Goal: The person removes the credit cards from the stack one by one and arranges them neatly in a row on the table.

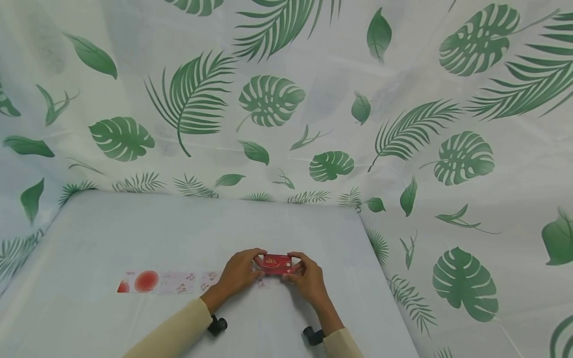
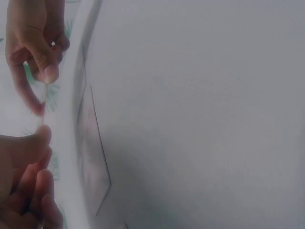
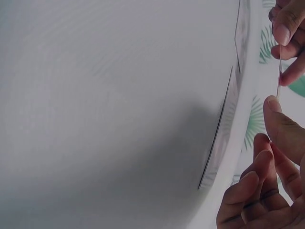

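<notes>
A red card (image 1: 277,264) with "VIP" on it is held up over the white table, its printed face toward the head camera. My left hand (image 1: 240,271) pinches its left end between thumb and fingers. At the other end, my right hand (image 1: 309,278) pinches it the same way. Both wrist views see the card (image 3: 279,71) edge-on as a thin line, with the left hand (image 2: 26,176) and right hand (image 2: 35,52) at its two ends. Below lie pale cards in a row, including a pinkish card (image 1: 177,282), partly hidden by the left hand.
At the row's left end lies a card with a big red circle (image 1: 146,281). The white tabletop (image 1: 147,228) meets a leaf-printed sheet (image 1: 286,139) at the back and sides. Dark cameras sit at the left wrist (image 1: 218,325) and right wrist (image 1: 312,336).
</notes>
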A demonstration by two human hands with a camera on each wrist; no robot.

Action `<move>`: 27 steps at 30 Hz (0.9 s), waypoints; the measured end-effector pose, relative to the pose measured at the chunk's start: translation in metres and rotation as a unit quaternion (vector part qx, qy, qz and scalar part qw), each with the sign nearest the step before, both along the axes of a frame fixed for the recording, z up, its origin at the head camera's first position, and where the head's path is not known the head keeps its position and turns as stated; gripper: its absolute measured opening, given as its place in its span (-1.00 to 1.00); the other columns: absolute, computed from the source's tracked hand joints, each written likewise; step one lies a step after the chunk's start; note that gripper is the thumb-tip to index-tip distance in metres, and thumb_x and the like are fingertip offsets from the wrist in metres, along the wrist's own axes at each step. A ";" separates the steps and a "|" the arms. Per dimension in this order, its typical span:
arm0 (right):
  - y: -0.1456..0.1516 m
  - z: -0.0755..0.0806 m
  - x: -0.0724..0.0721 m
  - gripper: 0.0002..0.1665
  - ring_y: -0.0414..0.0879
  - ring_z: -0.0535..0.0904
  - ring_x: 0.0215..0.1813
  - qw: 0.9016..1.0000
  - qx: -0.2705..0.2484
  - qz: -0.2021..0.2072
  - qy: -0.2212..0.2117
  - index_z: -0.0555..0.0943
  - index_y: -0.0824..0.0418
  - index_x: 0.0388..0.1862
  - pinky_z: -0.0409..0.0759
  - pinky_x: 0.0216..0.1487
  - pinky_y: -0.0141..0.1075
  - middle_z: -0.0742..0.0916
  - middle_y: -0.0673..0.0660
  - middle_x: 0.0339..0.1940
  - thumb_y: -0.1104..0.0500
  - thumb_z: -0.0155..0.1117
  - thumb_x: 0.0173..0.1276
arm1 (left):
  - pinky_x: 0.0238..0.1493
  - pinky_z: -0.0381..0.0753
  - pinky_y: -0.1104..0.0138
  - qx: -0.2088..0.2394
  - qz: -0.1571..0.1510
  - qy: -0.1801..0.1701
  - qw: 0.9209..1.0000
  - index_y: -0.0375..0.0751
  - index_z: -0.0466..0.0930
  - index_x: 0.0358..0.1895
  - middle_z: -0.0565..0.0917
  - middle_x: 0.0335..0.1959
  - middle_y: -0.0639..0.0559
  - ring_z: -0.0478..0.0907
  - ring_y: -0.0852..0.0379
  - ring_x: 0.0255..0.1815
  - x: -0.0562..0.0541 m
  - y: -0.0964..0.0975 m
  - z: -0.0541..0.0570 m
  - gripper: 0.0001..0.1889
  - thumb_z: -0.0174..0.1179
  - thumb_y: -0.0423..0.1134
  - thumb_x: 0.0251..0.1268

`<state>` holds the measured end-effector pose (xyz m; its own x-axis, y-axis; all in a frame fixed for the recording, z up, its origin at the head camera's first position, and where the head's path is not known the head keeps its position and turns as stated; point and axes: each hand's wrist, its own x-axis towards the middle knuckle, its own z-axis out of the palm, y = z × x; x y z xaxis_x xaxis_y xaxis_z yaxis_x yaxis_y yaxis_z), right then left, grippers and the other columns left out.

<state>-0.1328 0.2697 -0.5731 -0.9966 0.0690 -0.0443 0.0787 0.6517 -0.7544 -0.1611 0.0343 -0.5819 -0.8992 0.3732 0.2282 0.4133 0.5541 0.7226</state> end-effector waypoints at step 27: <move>0.029 0.003 0.012 -0.25 -0.11 0.51 -0.29 1.000 -0.008 -0.017 -0.008 0.63 -0.06 0.37 0.47 -0.37 -0.39 0.68 0.09 -0.26 0.24 0.66 0.19 | -0.29 0.47 0.40 0.027 0.004 -0.029 0.999 -0.10 0.70 0.18 0.77 -0.31 0.18 0.43 0.39 -0.46 0.001 0.027 -0.007 -0.51 0.59 -0.23 0.17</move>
<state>-0.1211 0.2982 -0.5705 -0.9928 0.1029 -0.0617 0.1134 0.6367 -0.7627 -0.1597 0.0618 -0.5885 -0.9141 0.3551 0.1959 0.3665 0.5164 0.7740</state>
